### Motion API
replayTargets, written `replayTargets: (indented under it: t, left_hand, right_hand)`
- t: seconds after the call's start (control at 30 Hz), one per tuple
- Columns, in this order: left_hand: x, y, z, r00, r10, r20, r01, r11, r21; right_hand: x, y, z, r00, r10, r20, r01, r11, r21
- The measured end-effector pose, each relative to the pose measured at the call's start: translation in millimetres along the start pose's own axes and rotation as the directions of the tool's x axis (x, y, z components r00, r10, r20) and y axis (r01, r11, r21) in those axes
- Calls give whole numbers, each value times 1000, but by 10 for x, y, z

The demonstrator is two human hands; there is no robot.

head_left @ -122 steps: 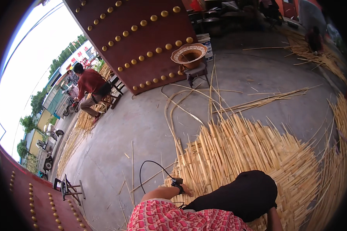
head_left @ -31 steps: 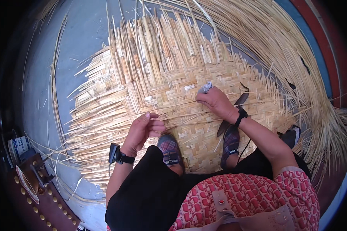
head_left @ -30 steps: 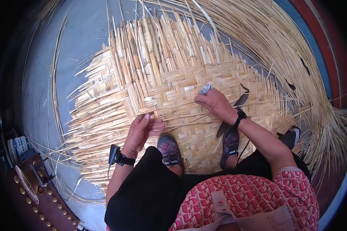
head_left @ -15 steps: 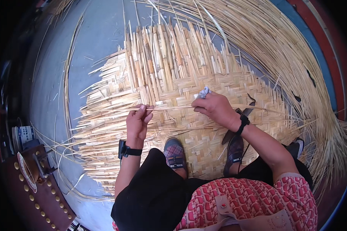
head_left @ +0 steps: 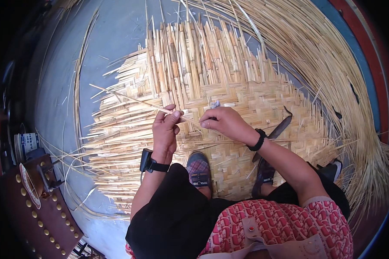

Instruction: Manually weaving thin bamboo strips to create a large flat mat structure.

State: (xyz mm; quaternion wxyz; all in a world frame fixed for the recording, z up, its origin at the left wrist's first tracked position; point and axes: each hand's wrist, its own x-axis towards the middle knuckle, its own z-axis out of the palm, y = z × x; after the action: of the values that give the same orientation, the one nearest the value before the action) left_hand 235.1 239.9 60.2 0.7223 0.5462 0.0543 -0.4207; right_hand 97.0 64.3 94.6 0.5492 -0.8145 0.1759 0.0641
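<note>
A half-woven reed mat (head_left: 229,157) spreads under my feet, its loose strip ends fanning out at the far side and left. Above it, my left hand (head_left: 165,129) pinches a thin reed strip (head_left: 136,100), which slants from the upper left down toward my right hand. My right hand (head_left: 224,124) is closed on the strip's other end, with its fingertips pressed together. Something small and pale grey, like cloth, shows at a finger of that hand. A dark curved blade (head_left: 281,127) lies on the mat beyond my right wrist.
A thick pile of long reeds (head_left: 315,52) curves along the far right. Loose reeds (head_left: 78,77) lie on the grey floor (head_left: 112,28) at left. A dark red studded stool or box (head_left: 45,211) stands at lower left. My shoes (head_left: 199,175) rest on the mat.
The strip, level before between my hands, now tilts with its left end raised. My right hand has moved left and slightly nearer, my left a little right. The hands are closer together.
</note>
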Motion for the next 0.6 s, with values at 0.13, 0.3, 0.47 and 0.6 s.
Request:
replayTargets:
  t: [0.13, 0.3, 0.47, 0.6]
  left_hand:
    - [11, 34, -29, 999, -28, -31, 29, 1000, 10]
    - [71, -10, -52, 984, 165, -72, -168, 985, -40]
    - [114, 373, -28, 996, -24, -90, 31, 997, 76]
    - [298, 756, -210, 958, 282, 44, -282, 913, 296]
  right_hand:
    - [28, -34, 46, 997, -41, -61, 34, 993, -115]
    - [61, -107, 238, 995, -85, -46, 90, 990, 110]
    - [59, -48, 155, 982, 188, 10, -187, 982, -27]
    - [-21, 173, 26, 947, 320, 32, -319, 947, -29]
